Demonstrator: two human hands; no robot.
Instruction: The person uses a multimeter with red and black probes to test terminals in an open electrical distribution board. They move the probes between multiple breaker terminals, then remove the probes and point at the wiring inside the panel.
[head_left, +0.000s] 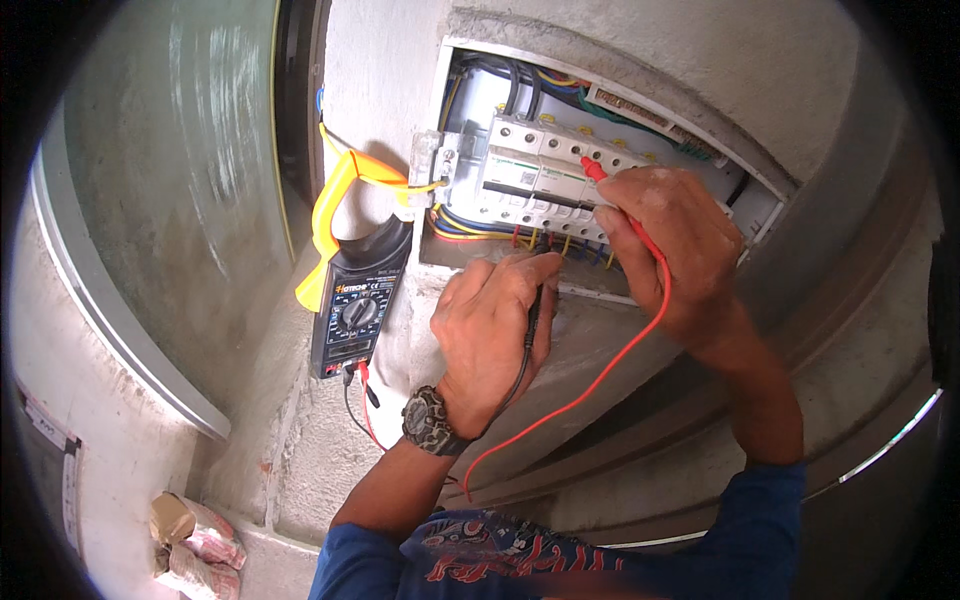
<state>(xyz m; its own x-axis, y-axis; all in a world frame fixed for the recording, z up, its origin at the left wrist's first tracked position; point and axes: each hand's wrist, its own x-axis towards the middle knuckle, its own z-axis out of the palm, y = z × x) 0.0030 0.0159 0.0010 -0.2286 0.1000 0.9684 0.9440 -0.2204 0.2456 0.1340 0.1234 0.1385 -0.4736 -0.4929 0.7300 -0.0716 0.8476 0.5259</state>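
My right hand (672, 230) pinches a red test probe (594, 169), whose tip is at the upper terminals of a row of white circuit breakers (540, 175). Below the row, my left hand (495, 310) is closed on a black test probe (543, 243), held at the lower terminals where coloured wires enter. Whether either tip touches metal is too small to tell. A yellow and black clamp meter (358, 290) hangs at the left of the panel by its jaw. The red lead (610, 368) and the black lead (528, 335) trail from the probes.
The breakers sit in a white distribution box (447, 95) recessed in a rough plastered wall (385, 50). Green, blue and black wires (590, 105) run along its top. A glass pane (180, 130) is on the left. Crumpled bags (200, 545) lie on the floor at lower left.
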